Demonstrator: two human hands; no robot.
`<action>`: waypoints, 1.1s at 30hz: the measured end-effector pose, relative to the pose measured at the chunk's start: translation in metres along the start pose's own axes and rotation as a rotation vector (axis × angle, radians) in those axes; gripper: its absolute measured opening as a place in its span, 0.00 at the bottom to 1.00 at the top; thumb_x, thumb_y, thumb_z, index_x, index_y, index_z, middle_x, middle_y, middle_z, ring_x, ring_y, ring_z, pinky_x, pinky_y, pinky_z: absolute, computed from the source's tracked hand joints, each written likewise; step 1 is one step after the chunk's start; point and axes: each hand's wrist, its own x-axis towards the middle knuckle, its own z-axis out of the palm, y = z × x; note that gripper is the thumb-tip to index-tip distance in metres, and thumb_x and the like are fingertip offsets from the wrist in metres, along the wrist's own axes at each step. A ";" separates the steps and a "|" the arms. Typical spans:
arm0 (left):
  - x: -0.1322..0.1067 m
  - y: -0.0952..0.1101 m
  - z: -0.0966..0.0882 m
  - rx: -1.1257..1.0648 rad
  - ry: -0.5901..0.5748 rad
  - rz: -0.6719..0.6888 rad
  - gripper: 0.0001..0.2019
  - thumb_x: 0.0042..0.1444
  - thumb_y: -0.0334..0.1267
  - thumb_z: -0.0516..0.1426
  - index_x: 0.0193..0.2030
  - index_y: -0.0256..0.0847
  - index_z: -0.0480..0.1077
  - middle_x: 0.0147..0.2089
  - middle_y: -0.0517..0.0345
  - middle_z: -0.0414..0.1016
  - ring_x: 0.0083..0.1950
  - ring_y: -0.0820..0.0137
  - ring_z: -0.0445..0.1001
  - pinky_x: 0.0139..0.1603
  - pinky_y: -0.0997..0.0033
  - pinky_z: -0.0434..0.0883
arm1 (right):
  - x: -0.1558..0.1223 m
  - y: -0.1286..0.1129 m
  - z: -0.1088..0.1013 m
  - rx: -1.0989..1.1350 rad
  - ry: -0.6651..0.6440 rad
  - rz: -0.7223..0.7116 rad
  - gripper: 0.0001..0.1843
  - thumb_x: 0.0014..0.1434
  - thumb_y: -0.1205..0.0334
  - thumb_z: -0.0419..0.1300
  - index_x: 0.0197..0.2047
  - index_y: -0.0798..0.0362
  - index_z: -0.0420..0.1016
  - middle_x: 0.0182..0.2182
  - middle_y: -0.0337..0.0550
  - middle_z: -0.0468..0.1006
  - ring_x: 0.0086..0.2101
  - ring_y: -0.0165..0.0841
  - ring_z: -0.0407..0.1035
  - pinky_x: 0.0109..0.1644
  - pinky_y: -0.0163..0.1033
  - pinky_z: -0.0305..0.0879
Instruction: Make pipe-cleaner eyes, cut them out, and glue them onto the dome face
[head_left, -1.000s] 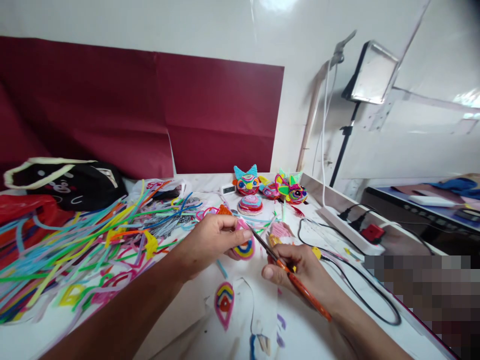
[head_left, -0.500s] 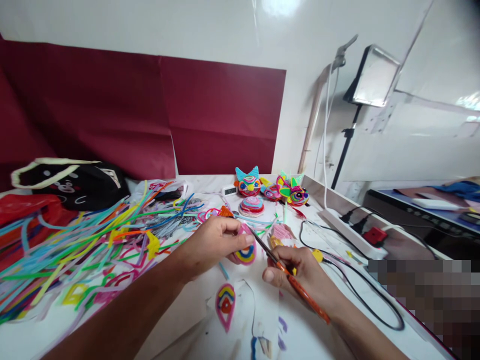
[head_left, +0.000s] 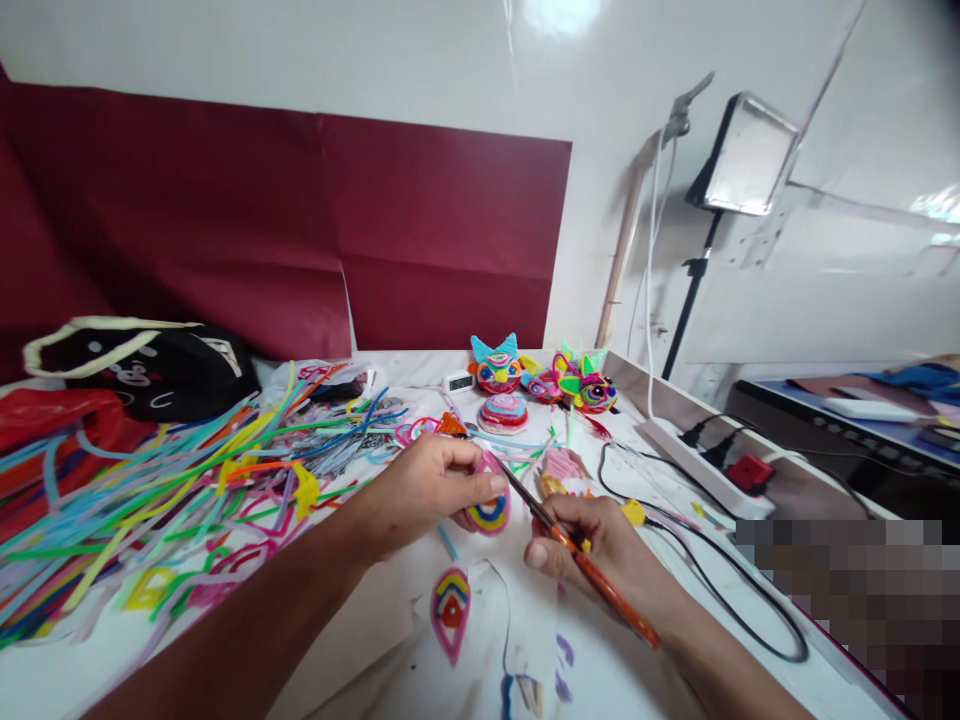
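Note:
My left hand (head_left: pixel 427 485) is closed round a teardrop-shaped piece of coiled pipe cleaner (head_left: pixel 491 510) in pink, blue, yellow and red, held just above the white table (head_left: pixel 360 620). My right hand (head_left: pixel 596 545) pinches an orange-handled tool (head_left: pixel 577 555) like a pencil; its dark thin tip touches the top of that piece. A second teardrop piece (head_left: pixel 451 608) lies on the table below my hands.
A big heap of loose coloured pipe cleaners (head_left: pixel 172 480) covers the left. Finished colourful figures (head_left: pixel 544 380) stand at the back. A black bag (head_left: pixel 142 365), a power strip (head_left: pixel 705 465) with black cables, and a lamp on a stand (head_left: pixel 739 160) are also here.
Hardly anything: both hands stay at the teardrop piece, and the view has shifted slightly.

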 end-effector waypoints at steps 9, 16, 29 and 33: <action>0.000 0.003 0.001 0.041 -0.024 -0.036 0.13 0.51 0.43 0.61 0.25 0.35 0.71 0.24 0.60 0.73 0.26 0.77 0.69 0.26 0.82 0.67 | -0.001 -0.008 -0.002 0.150 -0.086 0.069 0.27 0.50 0.39 0.64 0.23 0.54 0.62 0.18 0.29 0.52 0.18 0.21 0.46 0.20 0.31 0.41; -0.001 0.004 0.001 0.072 -0.024 -0.026 0.13 0.50 0.44 0.61 0.25 0.36 0.71 0.23 0.62 0.71 0.26 0.76 0.69 0.27 0.81 0.67 | -0.002 -0.008 -0.002 0.210 -0.140 0.093 0.25 0.52 0.40 0.63 0.25 0.54 0.63 0.14 0.27 0.52 0.14 0.19 0.47 0.16 0.29 0.41; -0.001 0.002 0.000 0.106 -0.019 0.017 0.12 0.50 0.43 0.61 0.24 0.36 0.70 0.21 0.64 0.67 0.23 0.79 0.61 0.21 0.82 0.58 | -0.003 -0.009 -0.002 0.240 -0.141 0.129 0.26 0.51 0.42 0.65 0.22 0.54 0.62 0.12 0.26 0.53 0.12 0.19 0.47 0.15 0.28 0.40; -0.003 0.005 0.002 0.077 -0.021 0.008 0.11 0.50 0.42 0.61 0.23 0.37 0.70 0.21 0.65 0.67 0.21 0.79 0.61 0.22 0.81 0.60 | -0.004 -0.012 -0.002 0.209 -0.112 0.134 0.27 0.49 0.40 0.66 0.22 0.53 0.60 0.13 0.26 0.50 0.14 0.19 0.44 0.16 0.29 0.38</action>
